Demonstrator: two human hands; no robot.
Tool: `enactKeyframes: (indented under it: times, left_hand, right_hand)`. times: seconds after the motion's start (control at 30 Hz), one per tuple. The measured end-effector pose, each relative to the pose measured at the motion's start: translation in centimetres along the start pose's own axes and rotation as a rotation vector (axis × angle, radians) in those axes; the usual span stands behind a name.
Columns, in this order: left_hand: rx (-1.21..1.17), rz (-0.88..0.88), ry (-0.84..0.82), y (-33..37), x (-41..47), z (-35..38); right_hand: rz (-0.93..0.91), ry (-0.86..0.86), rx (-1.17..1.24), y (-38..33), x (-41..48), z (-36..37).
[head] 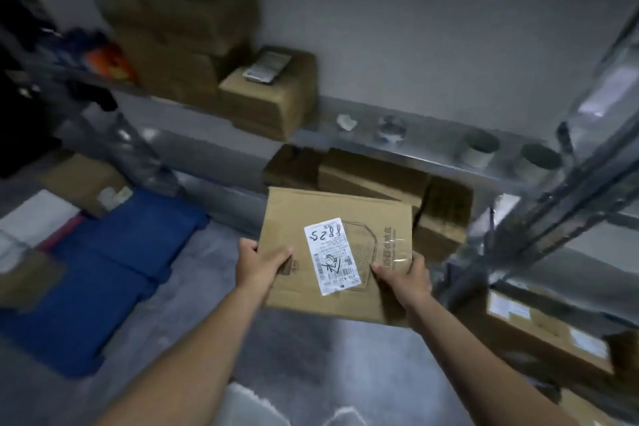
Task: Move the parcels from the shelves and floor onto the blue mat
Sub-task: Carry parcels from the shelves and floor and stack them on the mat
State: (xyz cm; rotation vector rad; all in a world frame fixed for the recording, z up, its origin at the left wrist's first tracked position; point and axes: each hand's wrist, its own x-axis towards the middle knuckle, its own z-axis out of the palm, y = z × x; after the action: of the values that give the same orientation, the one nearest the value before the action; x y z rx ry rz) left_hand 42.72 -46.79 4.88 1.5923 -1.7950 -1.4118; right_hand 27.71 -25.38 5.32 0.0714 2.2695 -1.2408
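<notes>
Grey floor (193,287) fills the bottom of the head view, and it looks shiny under the flat brown parcel (345,214). Both hands hold this parcel up in the middle of the view. It tilts a little, and a white label (330,254) is stuck on its top.

The left hand (257,268) grips the parcel's near left edge. Its thumb presses on top and the other fingers go under, out of sight. The right hand (403,275) grips the near right corner the same way, with its thumb flat on top beside the label.

Left of the parcel, the blue mat (103,270) lies on the floor. A strip of grey floor shows between the parcel's left edge and the mat's edge. A small brown box (83,183) sits at the mat's far end.

Behind the parcel runs a metal shelf (415,145). More brown boxes (373,176) sit under it, close behind the parcel's far edge; I cannot tell if they touch. Behind and left of the parcel, a shelf box (269,97) stands beside a tall stack of boxes (179,34). Behind and right of it, two tape rolls (479,149) stand on the shelf.

Right of the parcel, a shiny shelf post (553,201) slants close to the right hand. A labelled box (539,328) sits low beyond that post. Everything far from the parcel looks blurry.
</notes>
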Motion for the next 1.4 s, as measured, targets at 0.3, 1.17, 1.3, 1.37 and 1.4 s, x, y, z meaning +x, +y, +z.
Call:
enactKeyframes:
  times: [0.3, 1.17, 1.3, 1.37, 1.4]
  left_hand:
    - [-0.33, -0.16, 0.4, -4.5, 10.1, -23.7]
    - [-0.479, -0.539, 0.617, -21.2, 50.2, -54.2]
    - [-0.512, -0.606, 0.544, -27.0, 59.2, -53.2]
    - [-0.507, -0.642, 0.524, -30.5, 63.0, -52.5]
    - [-0.506, -0.658, 0.516, -32.5, 64.6, -52.3]
  right_hand:
    - [-0.36, -0.347, -0.29, -18.5, -3.8, 25.3]
    - [-0.22, -0.962, -0.654, -39.0, 1.5, 87.4]
    - [-0.365, -1.015, -0.802, -39.0, 7.2, 96.6]
    - [-0.385, -1.045, -0.826, -37.7, 9.2, 101.1]
    - [-0.381, -1.029, -0.81, -36.7, 10.0, 103.3]
